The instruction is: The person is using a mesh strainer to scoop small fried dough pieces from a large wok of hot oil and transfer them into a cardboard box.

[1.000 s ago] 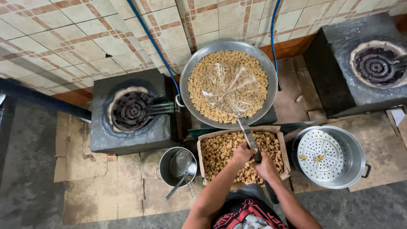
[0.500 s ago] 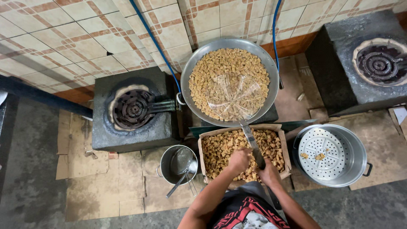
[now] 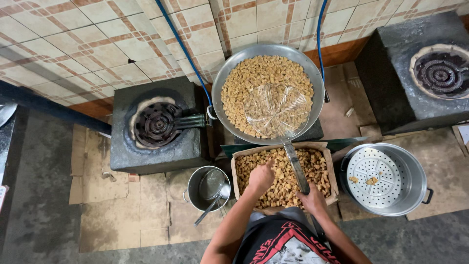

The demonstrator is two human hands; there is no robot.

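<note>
- The two dark block stoves are the biggest things here: the left stove [image 3: 156, 128] beside the wok has a bare burner, and another stove [image 3: 420, 73] stands well apart at the far right. Neither has a pan on it.
- The wide metal wok [image 3: 267, 93] sits in front of me, heaped with golden fried cubes [image 3: 254, 78]. It rests on a low dark stand, and if I push hard it could tilt and shed its load.
- The steel pot [image 3: 386, 178] to my right holds a perforated plate with a few stray cubes on it.
- The cardboard box [image 3: 283, 171], just below the wok and touching its near rim, is also full of cubes. Its walls look soft; I judge that leaning on a wall would fold it and spill cubes onto the cardboard sheets on the floor.
- The wire skimmer [image 3: 277, 111] lies on the heap in the wok, its long handle running back across the box. Lifted overfull or tilted, it could drop cubes between wok and box.
- The small pot [image 3: 207, 188] to my left holds a ladle; a swinging elbow could knock it.
- My right hand [image 3: 312, 199] is wrapped round the skimmer's handle end.
- My left hand [image 3: 261, 177] is down among the cubes in the box, fingers curled; I cannot tell whether it has closed on any.
</note>
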